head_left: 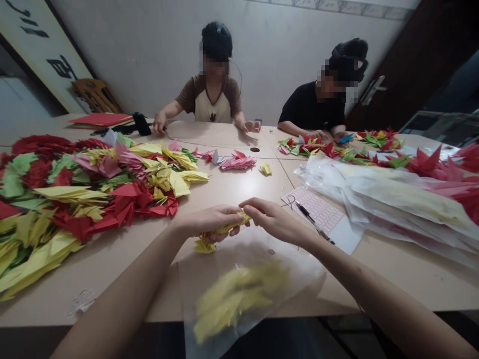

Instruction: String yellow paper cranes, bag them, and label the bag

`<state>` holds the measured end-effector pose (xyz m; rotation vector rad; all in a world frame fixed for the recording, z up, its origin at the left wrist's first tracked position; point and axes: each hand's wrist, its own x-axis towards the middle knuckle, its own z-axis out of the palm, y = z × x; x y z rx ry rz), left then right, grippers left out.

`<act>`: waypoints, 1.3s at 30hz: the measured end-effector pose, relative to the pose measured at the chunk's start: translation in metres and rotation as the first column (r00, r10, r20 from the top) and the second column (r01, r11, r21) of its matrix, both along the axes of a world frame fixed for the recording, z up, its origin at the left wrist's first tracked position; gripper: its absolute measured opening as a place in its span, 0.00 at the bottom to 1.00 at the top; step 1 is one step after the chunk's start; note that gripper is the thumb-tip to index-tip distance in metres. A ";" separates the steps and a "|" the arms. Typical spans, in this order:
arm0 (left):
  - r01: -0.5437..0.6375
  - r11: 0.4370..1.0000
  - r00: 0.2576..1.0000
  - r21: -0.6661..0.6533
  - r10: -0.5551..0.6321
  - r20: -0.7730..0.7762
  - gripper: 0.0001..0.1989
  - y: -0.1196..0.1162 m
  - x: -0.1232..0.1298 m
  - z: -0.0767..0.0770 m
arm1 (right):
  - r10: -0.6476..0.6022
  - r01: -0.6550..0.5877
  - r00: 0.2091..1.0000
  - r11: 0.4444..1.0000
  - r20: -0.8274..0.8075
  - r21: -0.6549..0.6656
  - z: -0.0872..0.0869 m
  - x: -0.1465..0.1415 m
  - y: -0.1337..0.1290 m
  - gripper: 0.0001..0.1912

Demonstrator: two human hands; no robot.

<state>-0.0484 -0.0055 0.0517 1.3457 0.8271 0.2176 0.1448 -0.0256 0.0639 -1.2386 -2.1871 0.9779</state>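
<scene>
Arranging the yellow paper bundle (224, 229), twelve o'clock of the plastic bag (224, 260), seems in hand — left hand (209, 221) fingers wrapped round it, right hand's (271, 217) at its two-o'clock end, pinch unclear — calling for steady support.

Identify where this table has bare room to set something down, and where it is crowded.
Bare tabletop shows beyond the left hand and right hand, between the folded-paper pile and the label sheet. Another bare patch lies between the right forearm and the translucent bags. The pile crowds the left; the bags crowd the right.
</scene>
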 end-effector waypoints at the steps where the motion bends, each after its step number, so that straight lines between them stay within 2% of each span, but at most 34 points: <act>1: -0.014 1.000 1.000 0.009 0.014 -0.017 0.16 0.000 0.001 0.000 | 0.000 0.000 1.000 1.000 0.016 0.011 -0.001 -0.001 0.001 0.17; 4: -0.089 0.996 0.994 0.011 0.090 -0.068 0.20 -0.001 0.004 0.002 | -0.029 0.019 0.995 0.995 0.096 0.098 -0.003 0.001 0.002 0.16; 6: -0.170 0.985 0.983 -0.036 0.167 -0.076 0.21 0.000 0.006 0.002 | -0.047 0.029 0.990 0.991 0.134 0.132 -0.005 0.004 0.003 0.14; 10: -0.326 0.935 0.940 -0.139 0.336 0.053 0.29 0.009 0.006 -0.007 | -0.085 0.067 0.986 0.990 0.147 0.124 -0.014 0.023 0.006 0.12; 12: -0.346 0.929 0.925 -0.129 0.361 0.116 0.31 0.013 0.005 -0.013 | -0.132 0.119 0.980 0.989 0.148 0.089 -0.019 0.037 0.008 0.13; 13: -0.342 0.936 0.928 -0.085 0.351 0.125 0.32 0.014 0.004 -0.015 | -0.157 0.148 0.976 0.987 0.149 0.067 -0.022 0.045 0.009 0.13; 15: -0.288 0.951 0.957 0.109 0.282 0.064 0.32 0.013 0.004 -0.016 | -0.193 0.191 0.971 0.981 0.140 0.028 -0.025 0.061 0.009 0.14; 17: -0.143 0.920 0.979 0.365 0.185 -0.082 0.30 0.009 0.004 -0.016 | -0.219 0.219 0.966 0.976 0.137 0.017 -0.027 0.075 0.009 0.14; 19: 0.033 0.824 0.967 0.565 0.117 -0.226 0.30 0.004 0.005 -0.014 | -0.251 0.248 0.956 0.968 0.155 0.035 -0.029 0.088 0.007 0.15; 22: 0.183 0.668 0.937 0.721 0.103 -0.334 0.29 -0.007 0.015 -0.014 | -0.311 0.301 0.931 0.950 0.190 0.080 -0.031 0.106 0.001 0.16; 26: 0.221 0.468 0.871 0.856 0.300 -0.389 0.24 -0.037 0.040 -0.015 | -0.387 0.380 0.898 0.922 0.207 0.076 -0.029 0.133 -0.009 0.18; 28: 0.284 0.397 0.851 0.873 0.314 -0.420 0.26 -0.055 0.050 -0.019 | -0.408 0.396 0.883 0.913 0.233 0.097 -0.027 0.146 -0.015 0.18; 30: 0.361 0.390 0.835 0.847 0.270 -0.480 0.29 -0.068 0.053 -0.025 | -0.425 0.407 0.870 0.905 0.249 0.125 -0.026 0.159 -0.021 0.19; 34: 0.491 0.431 0.803 0.757 0.115 -0.585 0.30 -0.074 0.038 -0.032 | -0.464 0.443 0.851 0.886 0.244 0.140 -0.027 0.177 -0.032 0.21; 37: 0.523 0.441 0.803 0.730 0.034 -0.595 0.30 -0.070 0.026 -0.028 | -0.483 0.456 0.845 0.875 0.231 0.160 -0.029 0.181 -0.042 0.22; 39: 0.504 0.440 0.823 0.743 0.016 -0.568 0.25 -0.066 0.026 -0.021 | -0.482 0.450 0.847 0.875 0.223 0.180 -0.029 0.181 -0.050 0.22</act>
